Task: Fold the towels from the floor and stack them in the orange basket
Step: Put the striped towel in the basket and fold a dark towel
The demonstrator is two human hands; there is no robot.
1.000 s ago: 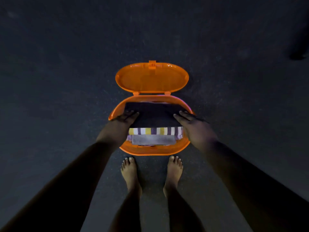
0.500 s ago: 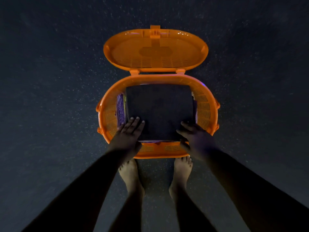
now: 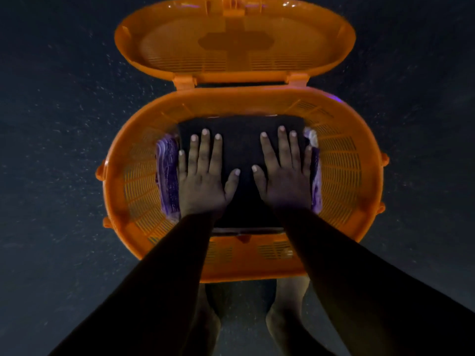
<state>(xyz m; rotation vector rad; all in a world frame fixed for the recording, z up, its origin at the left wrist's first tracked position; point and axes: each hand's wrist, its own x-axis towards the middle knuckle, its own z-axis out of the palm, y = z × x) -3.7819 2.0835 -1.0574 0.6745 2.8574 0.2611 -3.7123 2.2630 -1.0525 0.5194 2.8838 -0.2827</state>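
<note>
Bottom centre of the frame: two bare feet (image 3: 285, 317) on the dark speckled floor (image 3: 51, 150), toes hidden behind the near wall of the orange basket (image 3: 370, 176). Both forearms in dark sleeves (image 3: 159, 278) run up from the lower corners and over that near rim. Mid frame: left hand (image 3: 203, 176) and right hand (image 3: 285, 176) lie flat, palms down, side by side on the dark folded towel (image 3: 244, 150). Fingers (image 3: 204, 147) on both hands straight and slightly spread, thumbs angled toward each other, not curled round anything; just pressing on the cloth. The dark towel sits on top of the stack inside the basket, centred, roughly square. Under it, a purple-and-white towel (image 3: 168, 176) sticks out at the left edge, and a strip of it shows at the right edge too. Gaps between the stack and the slotted side walls left and right. Small lugs on the basket's outer sides. Top of the frame: the hinged lid (image 3: 236, 42) is open, tipped back on two hinges at the far rim, inner face toward the camera, clasp at its top edge.
</note>
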